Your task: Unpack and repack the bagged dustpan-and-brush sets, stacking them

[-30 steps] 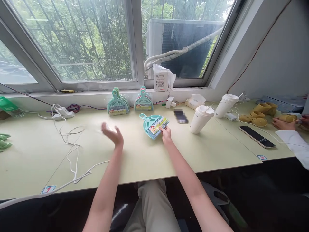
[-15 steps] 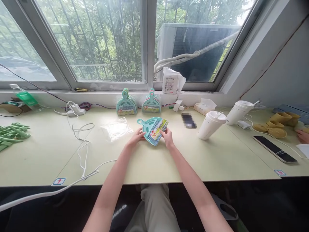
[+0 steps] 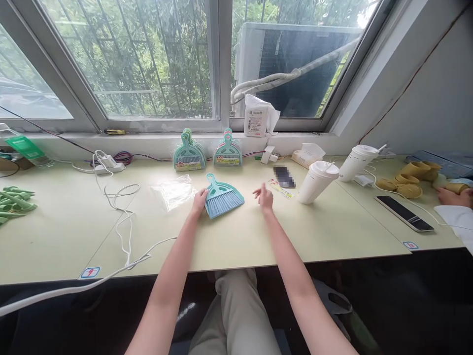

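Observation:
A turquoise dustpan [image 3: 236,196] lies on the table with a blue-bristled hand brush [image 3: 223,204] nested in it, handles toward the window. My left hand [image 3: 200,200] grips the left edge of this set, its fingertips partly hidden. To the right, my right hand [image 3: 264,199] is held apart from the set, fingers spread and holding nothing. Just beyond it lies a printed label card [image 3: 284,191] in yellow-green and white. Crumpled clear plastic wrapping [image 3: 173,193] rests left of my left hand.
Wrapped dustpan sets [image 3: 189,154] lean at the back wall. A pixelated dark object [image 3: 284,176] and white cups [image 3: 318,181] stand to the right. A phone [image 3: 404,213] lies farther right, near another person's hand [image 3: 451,196]. White cables [image 3: 127,222] cross the left side.
The label card has come off the dustpan set and now lies to the right. My right hand has moved right and let go of it. The set has turned slightly, exposing the bristles.

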Demonstrator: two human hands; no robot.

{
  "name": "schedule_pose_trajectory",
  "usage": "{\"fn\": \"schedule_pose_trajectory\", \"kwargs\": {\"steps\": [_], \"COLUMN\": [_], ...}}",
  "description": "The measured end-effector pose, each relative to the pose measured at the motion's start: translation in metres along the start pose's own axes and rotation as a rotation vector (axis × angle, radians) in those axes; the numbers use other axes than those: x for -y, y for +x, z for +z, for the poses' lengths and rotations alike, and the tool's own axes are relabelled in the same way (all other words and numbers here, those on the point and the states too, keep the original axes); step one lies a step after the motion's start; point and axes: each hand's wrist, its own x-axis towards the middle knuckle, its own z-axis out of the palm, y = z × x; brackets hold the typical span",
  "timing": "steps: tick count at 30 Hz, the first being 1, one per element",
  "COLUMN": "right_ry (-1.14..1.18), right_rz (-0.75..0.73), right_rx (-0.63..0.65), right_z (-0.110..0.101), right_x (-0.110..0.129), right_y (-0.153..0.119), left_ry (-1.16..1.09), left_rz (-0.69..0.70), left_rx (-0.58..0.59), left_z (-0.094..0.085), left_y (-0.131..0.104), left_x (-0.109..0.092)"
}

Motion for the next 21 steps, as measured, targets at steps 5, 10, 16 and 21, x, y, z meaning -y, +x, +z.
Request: {"fn": "schedule_pose_trajectory", "kwargs": {"steps": [5, 10, 16, 21], "right_ry": [-0.480, -0.745, -0.777, -0.659], "right_rz": [-0.553, -0.591, -0.615, -0.563], "right_rx": [0.183, 0.213, 0.139, 0.086], "right_z": [0.041, 0.052, 0.048, 0.049], "right_x": [0.012, 0.015, 0.014, 0.016], "right_y": [-0.045, -0.054, -0.046, -0.048], "left_ry": [0.159, 0.248, 0.278, 0.044], "left_rz": [0.091, 0.147, 0.165, 0.113], "left_rx": [0.205, 0.276, 0.157, 0.283], "left_z": [0.033, 0.042, 0.042, 0.036], "left_y": [-0.019, -0.024, -0.022, -0.023], "left_x": [-0.003, -0.005, -0.011, -0.027]}}
